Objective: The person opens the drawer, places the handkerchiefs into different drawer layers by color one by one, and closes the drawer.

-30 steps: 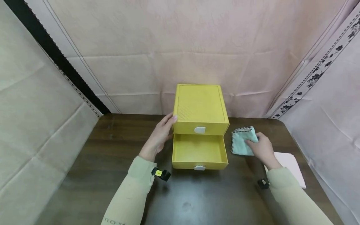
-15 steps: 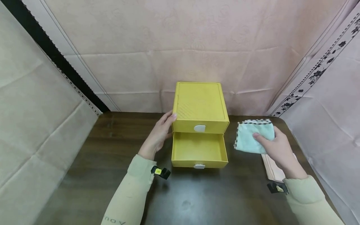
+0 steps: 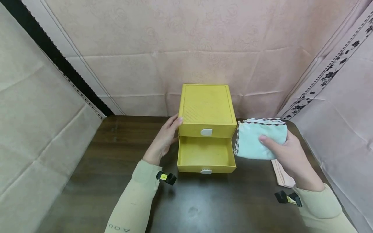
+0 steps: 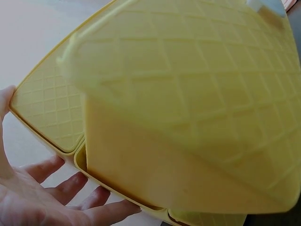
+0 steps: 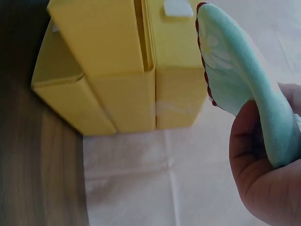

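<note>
A yellow drawer box (image 3: 207, 104) stands at the back of the table, its lower visible drawer (image 3: 189, 169) pulled out and the one above it closed. My left hand (image 3: 163, 139) rests on the box's left side, thumb near the top edge. In the left wrist view, the fingers of that hand (image 4: 44, 195) lie spread along the side. My right hand (image 3: 292, 160) holds a folded turquoise cloth (image 3: 247, 139) with checkered trim, just right of the box. In the right wrist view, this cloth (image 5: 256, 77) is pinched between thumb and fingers, raised beside the box (image 5: 120, 101).
A folded pale cloth (image 3: 282, 176) lies on the dark wooden table (image 3: 116, 181), partly hidden by my right hand and wrist. Light fabric walls (image 3: 140, 74) enclose the table at the back and both sides.
My right hand has lifted the turquoise cloth off the table, first rightward, then slightly back left toward the box. The left hand and the drawers have stayed as they were.
</note>
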`<state>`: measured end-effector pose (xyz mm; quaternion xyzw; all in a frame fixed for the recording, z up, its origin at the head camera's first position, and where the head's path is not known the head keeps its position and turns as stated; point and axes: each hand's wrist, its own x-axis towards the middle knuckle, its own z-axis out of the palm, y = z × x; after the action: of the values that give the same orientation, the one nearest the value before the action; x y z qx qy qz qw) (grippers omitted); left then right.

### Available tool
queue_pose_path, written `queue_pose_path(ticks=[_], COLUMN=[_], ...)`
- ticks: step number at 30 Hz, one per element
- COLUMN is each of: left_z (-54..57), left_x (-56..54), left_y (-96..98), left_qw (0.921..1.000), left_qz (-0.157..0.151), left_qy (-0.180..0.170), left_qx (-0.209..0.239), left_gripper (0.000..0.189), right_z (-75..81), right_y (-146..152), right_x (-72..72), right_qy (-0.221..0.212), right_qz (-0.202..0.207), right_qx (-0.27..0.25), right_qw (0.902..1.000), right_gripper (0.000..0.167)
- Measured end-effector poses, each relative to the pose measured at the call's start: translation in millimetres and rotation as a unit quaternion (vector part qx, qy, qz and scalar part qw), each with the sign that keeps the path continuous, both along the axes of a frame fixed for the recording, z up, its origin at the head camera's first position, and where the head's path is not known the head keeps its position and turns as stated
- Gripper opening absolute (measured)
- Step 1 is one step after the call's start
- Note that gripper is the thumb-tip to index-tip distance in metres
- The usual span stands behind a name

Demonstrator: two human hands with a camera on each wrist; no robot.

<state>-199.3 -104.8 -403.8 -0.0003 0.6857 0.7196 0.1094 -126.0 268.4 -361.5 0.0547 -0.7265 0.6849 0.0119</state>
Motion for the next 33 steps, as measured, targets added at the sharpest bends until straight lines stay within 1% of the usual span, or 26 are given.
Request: queue_pose_path(ticks=[6, 10, 13, 16, 19, 22, 25, 29, 31, 33], left_z=[-1.0, -1.7, -1.9, -1.8, -1.9, -2.5, -2.4, -1.9, -1.4, -1.0], left_x=[-0.2, -1.0, -1.3, -1.1, -0.6, 0.1, 0.9, 0.7, 0.5, 0.5], left_y=[1.3, 1.0, 0.3, 0.7, 1.2, 1.4, 1.9, 1.5, 0.6, -0.3], left_qw=[1.0000, 1.0000, 1.0000, 0.9999, 0.9999, 0.9999, 0.9999, 0.9999, 0.9999, 0.9999], left_qz=[-0.003, -0.004, -0.003, -0.001, 0.001, 0.001, -0.003, -0.008, -0.008, -0.007], left_qy=[-0.004, 0.000, 0.004, 0.003, 0.000, -0.007, -0.009, -0.005, -0.003, -0.004], left_qx=[-0.003, 0.002, 0.008, 0.010, 0.011, 0.012, 0.011, 0.008, 0.008, 0.007], left_gripper=[0.072, 0.072, 0.071, 0.072, 0.071, 0.069, 0.067, 0.067, 0.067, 0.067], right_z=[-3.2, -7.5, -9.6, -11.6, -15.6, -23.3, -31.7, -38.5, -40.4, -41.0], right_y=[-19.6, -38.5, -57.3, -77.5, -97.6, -115.9, -128.0, -135.6, -137.5, -138.4], right_x=[1.8, 0.2, -1.9, -4.9, -9.5, -14.9, -18.6, -21.2, -22.5, -23.3], right_qy=[0.012, 0.025, 0.019, 0.015, 0.015, 0.006, -0.011, -0.017, -0.016, -0.023], right_qz=[0.006, 0.044, 0.082, 0.110, 0.123, 0.131, 0.125, 0.109, 0.102, 0.098], right_qx=[0.051, 0.065, 0.049, 0.043, 0.051, 0.071, 0.100, 0.138, 0.167, 0.206], right_qw=[0.9986, 0.9966, 0.9953, 0.9929, 0.9909, 0.9889, 0.9870, 0.9842, 0.9806, 0.9734], right_gripper=[0.038, 0.039, 0.043, 0.047, 0.046, 0.042, 0.040, 0.037, 0.037, 0.040])
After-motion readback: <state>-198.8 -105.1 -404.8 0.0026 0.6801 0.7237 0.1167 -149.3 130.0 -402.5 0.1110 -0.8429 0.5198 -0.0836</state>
